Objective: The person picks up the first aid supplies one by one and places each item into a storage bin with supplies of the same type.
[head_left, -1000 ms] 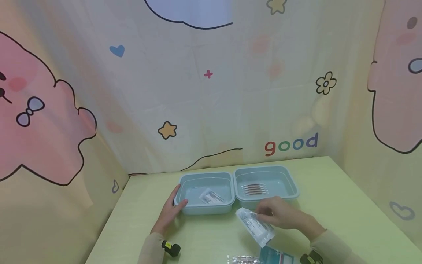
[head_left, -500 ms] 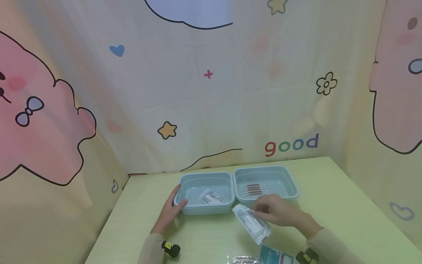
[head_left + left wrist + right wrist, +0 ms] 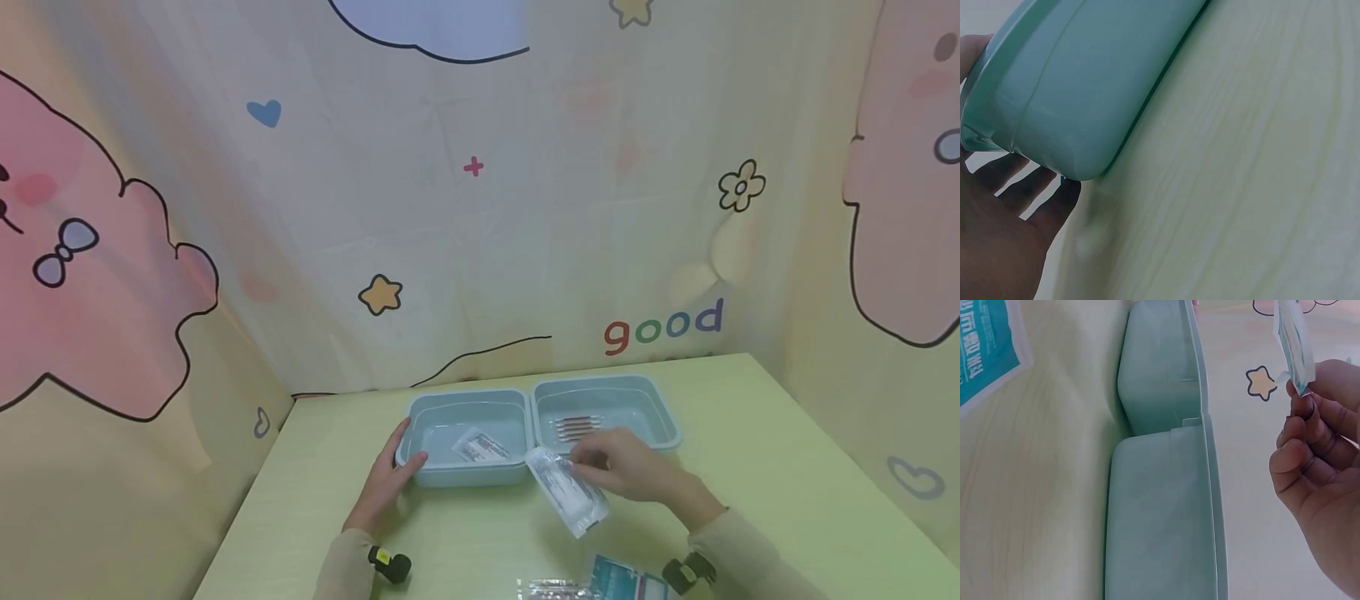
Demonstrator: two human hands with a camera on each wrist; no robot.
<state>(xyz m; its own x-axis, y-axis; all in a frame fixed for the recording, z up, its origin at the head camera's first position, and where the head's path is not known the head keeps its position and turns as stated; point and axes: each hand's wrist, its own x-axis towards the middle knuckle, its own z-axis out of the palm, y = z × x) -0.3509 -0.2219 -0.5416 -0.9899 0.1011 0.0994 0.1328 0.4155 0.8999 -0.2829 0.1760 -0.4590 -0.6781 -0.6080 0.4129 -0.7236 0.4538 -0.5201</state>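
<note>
My right hand (image 3: pixel 637 471) pinches a white, printed sealed packet (image 3: pixel 567 492) between thumb and fingers, above the table in front of the two tubs. In the right wrist view the packet (image 3: pixel 1294 347) is seen edge-on. My left hand (image 3: pixel 384 483) holds the left end of a light blue plastic tub (image 3: pixel 472 476), thumb at the front rim and fingers along its side. A similar white packet (image 3: pixel 482 446) lies inside that tub. The right-hand tub (image 3: pixel 637 417) contains several brown-stick cotton swabs (image 3: pixel 577 428) in a clear wrapper.
At the table's near edge lie a teal-and-white printed packet (image 3: pixel 626 579) and a clear pack of swabs (image 3: pixel 555 590). Behind the tubs hangs a cartoon-printed curtain (image 3: pixel 487 250). The pale green table (image 3: pixel 315 450) stretches to both sides.
My right hand has moved the packet slightly up and to the left, toward the tubs; its far end now overlaps the left tub's front corner. The left hand stays put.
</note>
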